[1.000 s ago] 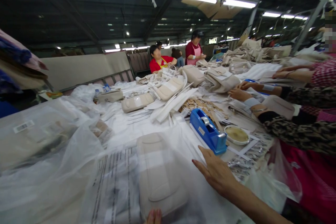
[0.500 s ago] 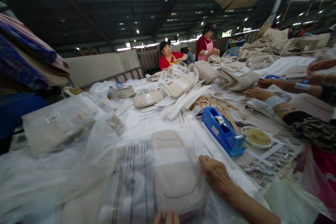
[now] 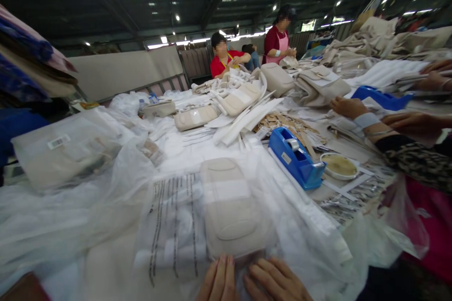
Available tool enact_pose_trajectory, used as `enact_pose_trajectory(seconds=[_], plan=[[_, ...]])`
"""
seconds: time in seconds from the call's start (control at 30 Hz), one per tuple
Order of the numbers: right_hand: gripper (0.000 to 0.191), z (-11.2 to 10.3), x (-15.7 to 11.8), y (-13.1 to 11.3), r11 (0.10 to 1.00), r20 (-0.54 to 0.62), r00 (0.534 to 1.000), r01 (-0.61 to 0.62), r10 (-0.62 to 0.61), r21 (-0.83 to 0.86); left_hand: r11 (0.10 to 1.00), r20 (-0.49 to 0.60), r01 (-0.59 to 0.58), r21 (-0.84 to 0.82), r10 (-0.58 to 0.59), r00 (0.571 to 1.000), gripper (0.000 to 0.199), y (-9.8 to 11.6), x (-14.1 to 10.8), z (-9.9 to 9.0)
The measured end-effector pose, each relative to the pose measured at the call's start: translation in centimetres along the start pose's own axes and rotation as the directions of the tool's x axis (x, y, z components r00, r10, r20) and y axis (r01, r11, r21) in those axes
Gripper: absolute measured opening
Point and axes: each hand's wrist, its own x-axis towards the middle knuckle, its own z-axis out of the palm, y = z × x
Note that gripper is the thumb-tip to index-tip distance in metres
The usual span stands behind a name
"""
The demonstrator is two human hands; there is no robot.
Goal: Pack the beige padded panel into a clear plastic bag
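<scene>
A beige handbag (image 3: 229, 207) with a white band around it lies inside a clear plastic bag (image 3: 173, 225) printed with dark lines of text. My left hand (image 3: 218, 280) rests at the handbag's near end, its fingers stretched out side by side with the tips touching the plastic. Just to its right, my right hand (image 3: 277, 280) lies on the plastic near the same end, fingers extended and slightly bent. The thumbs and the undersides of both hands are hidden.
A blue tape dispenser (image 3: 294, 157) stands to the right, beside a round dish (image 3: 339, 166). More beige bags (image 3: 196, 117) are heaped farther back. A co-worker's hands (image 3: 349, 107) are at the right; two other people work across the table. Plastic sheeting (image 3: 45, 225) covers the left.
My right hand has come from the handbag's right side down to its near end, close to my left hand. More of my left hand shows. The view has tipped downward.
</scene>
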Motion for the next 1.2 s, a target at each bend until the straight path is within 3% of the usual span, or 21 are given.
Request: enact_pose_trajectory(seconds=[0.2, 0.3, 0.43, 0.57, 0.67, 0.73, 0.8, 0.9, 0.97, 1.07, 1.2], plan=[[0.032, -0.1, 0.0, 0.3, 0.998, -0.010, 1.000, 0.008, -0.008, 0.055, 0.996, 0.045, -0.091, -0.014, 0.091, 0.995, 0.039, -0.6, -0.2, -0.8], [0.043, -0.4, 0.3, 0.6, 0.985, 0.111, 0.993, -0.057, 0.039, 0.163, 0.992, 0.023, -0.127, -0.021, 0.128, 0.992, 0.037, -0.9, 0.5, -1.1], [0.046, -0.6, 0.6, 0.8, 0.951, 0.369, 0.925, -0.193, 0.094, 0.243, 0.981, 0.027, -0.157, -0.118, 0.161, 0.987, 0.033, -2.4, 1.6, -2.4], [0.028, -0.6, 0.6, 0.9, 0.945, 0.492, 0.862, -0.252, 0.122, 0.207, 0.939, 0.064, -0.123, -0.321, 0.151, 0.986, 0.031, -4.2, 2.0, -3.1], [0.019, -0.6, 0.9, 1.3, 0.915, 0.610, 0.773, -0.357, 0.175, 0.190, 0.889, 0.121, -0.045, -0.456, 0.112, 0.986, 0.028, -5.3, 2.4, -3.4], [0.012, -0.9, 1.5, 1.9, 0.862, 0.695, 0.685, -0.469, 0.217, 0.193, 0.841, 0.286, 0.065, -0.537, 0.109, 0.952, 0.021, -5.9, 2.9, -3.7], [0.015, -1.3, 2.5, 2.5, 0.777, 0.756, 0.609, -0.587, 0.239, 0.227, 0.795, 0.449, 0.211, -0.569, 0.085, 0.890, 0.017, -6.3, 3.5, -4.0], [0.024, -1.8, 4.2, 3.5, 0.649, 0.788, 0.553, -0.709, 0.271, 0.275, 0.768, 0.568, 0.374, -0.521, -0.015, 0.823, 0.017, -6.4, 4.0, -3.9], [0.026, -1.9, 5.1, 4.1, 0.609, 0.810, 0.513, -0.749, 0.285, 0.260, 0.778, 0.618, 0.435, -0.454, -0.076, 0.782, 0.018, -6.3, 4.1, -3.4], [0.023, -2.0, 6.0, 4.7, 0.639, 0.829, 0.483, -0.739, 0.282, 0.213, 0.801, 0.654, 0.477, -0.362, -0.146, 0.742, 0.023, -6.1, 4.0, -2.6], [0.016, -1.9, 6.0, 5.0, 0.782, 0.798, 0.518, -0.616, 0.307, 0.099, 0.813, 0.657, 0.482, -0.327, -0.171, 0.735, 0.025, -5.8, 3.5, -2.1]])
